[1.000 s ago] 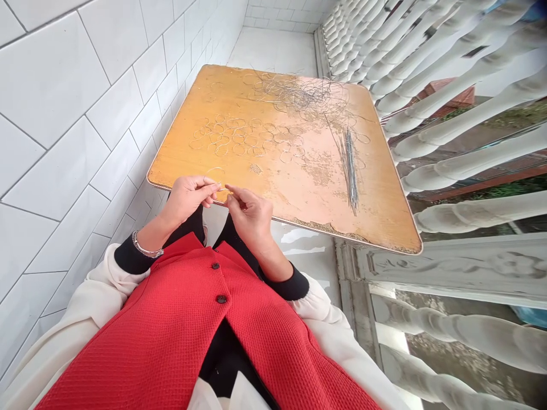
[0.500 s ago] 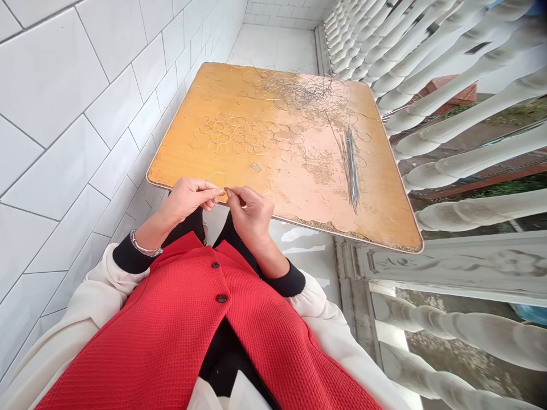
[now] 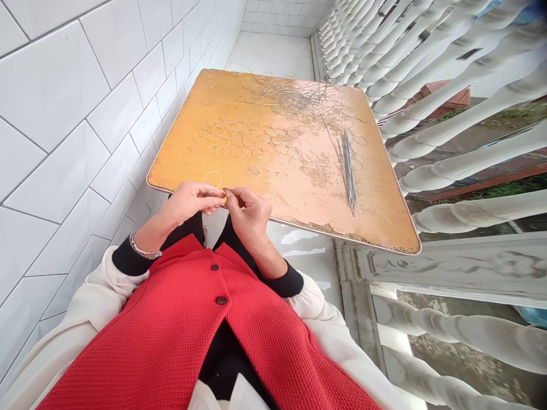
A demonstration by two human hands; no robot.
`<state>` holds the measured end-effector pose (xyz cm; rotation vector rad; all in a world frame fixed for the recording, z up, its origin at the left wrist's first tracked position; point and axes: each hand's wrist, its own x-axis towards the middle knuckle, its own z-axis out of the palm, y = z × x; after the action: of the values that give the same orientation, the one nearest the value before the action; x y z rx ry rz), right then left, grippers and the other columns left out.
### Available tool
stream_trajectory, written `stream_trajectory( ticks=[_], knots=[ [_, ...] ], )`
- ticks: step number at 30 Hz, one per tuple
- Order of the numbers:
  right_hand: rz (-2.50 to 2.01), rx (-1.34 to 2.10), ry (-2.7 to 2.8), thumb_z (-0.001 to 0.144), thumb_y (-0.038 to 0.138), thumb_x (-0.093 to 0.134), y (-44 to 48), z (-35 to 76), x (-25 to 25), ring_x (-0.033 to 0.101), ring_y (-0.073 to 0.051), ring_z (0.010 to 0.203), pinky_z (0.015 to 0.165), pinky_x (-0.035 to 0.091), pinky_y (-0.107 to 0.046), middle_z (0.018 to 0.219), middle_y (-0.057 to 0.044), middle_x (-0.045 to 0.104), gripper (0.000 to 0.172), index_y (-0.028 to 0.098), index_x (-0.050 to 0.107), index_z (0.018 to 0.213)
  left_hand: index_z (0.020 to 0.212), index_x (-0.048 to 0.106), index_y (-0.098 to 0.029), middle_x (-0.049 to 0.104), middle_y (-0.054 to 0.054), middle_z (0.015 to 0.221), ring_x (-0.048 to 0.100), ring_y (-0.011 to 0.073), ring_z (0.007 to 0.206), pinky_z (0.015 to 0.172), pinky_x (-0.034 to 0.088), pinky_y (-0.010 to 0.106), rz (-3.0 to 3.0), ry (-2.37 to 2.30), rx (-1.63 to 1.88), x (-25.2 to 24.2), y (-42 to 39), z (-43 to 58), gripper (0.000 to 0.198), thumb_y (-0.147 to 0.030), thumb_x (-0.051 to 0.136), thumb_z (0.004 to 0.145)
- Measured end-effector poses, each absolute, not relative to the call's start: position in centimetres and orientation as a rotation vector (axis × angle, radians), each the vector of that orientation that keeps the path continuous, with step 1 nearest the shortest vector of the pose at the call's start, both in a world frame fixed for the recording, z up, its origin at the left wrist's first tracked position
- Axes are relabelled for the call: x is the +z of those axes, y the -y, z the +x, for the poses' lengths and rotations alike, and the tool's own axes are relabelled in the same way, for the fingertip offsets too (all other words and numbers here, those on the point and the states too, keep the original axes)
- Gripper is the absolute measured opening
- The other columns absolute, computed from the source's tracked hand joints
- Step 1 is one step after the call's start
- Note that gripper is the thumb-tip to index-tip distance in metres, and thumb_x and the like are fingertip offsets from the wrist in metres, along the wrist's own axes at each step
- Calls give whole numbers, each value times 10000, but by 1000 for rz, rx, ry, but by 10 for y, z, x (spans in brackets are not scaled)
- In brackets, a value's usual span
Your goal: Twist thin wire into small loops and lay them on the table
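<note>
My left hand and my right hand meet at the near edge of a worn wooden table. Both pinch the ends of a thin wire ring that loops up from my fingertips over the table edge. Fingers of both hands are closed together on the wire. A silver bangle sits on my left wrist. On the table middle lies a group of several finished wire rings.
A tangle of loose wire lies at the table's far side. A bundle of straight wire pieces lies toward the right. White tiled wall runs along the left; white balusters stand on the right.
My hands have drawn closer together at the table edge, and the wire loop between them now stands rounder. The view shifted slightly.
</note>
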<state>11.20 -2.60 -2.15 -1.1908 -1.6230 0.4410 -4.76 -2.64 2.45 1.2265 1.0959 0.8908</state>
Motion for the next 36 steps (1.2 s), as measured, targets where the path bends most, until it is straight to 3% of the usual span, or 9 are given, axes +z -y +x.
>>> stream_trajectory(
  ticks=[3, 10, 19, 28, 36],
  knots=[
    [-1206, 452, 1602, 893, 267, 556, 26, 113, -21, 677, -158, 658, 656, 536, -290, 762, -36, 755, 221, 203, 761, 845, 928, 732, -117, 707, 25, 736, 627, 89, 647, 630, 522, 211, 1227, -1115, 902, 24, 28, -49, 236, -240, 785, 734],
    [-1222, 344, 1613, 904, 290, 541, 26, 113, -25, 683, -158, 670, 676, 545, -288, 769, -40, 760, 240, 210, 765, 865, 832, 675, -136, 665, 28, 716, 631, 90, 626, 548, 493, 180, 1221, -1167, 1096, 23, 28, -48, 371, -503, 648, 878],
    [-1235, 276, 1607, 912, 275, 528, 25, 113, -25, 665, -153, 645, 643, 530, -278, 736, -35, 744, 241, 213, 753, 854, 712, 646, -149, 646, 15, 631, 594, 81, 551, 513, 459, 179, 1256, -1138, 1121, 19, 29, -39, 339, -449, 668, 869],
    [-1202, 414, 1573, 899, 279, 543, 27, 111, -21, 657, -147, 633, 635, 519, -276, 736, -36, 742, 226, 189, 747, 864, 788, 668, -145, 666, 20, 708, 620, 84, 616, 543, 484, 173, 1301, -1151, 1162, 19, 32, -40, 292, -426, 653, 865],
    [-1169, 571, 1543, 915, 348, 556, 28, 110, -24, 645, -138, 610, 621, 525, -281, 710, -11, 712, 234, 202, 735, 951, 781, 679, -144, 677, 10, 685, 609, 78, 597, 524, 454, 172, 1239, -1131, 1140, 19, 33, -36, 163, -303, 695, 811]
  ],
)
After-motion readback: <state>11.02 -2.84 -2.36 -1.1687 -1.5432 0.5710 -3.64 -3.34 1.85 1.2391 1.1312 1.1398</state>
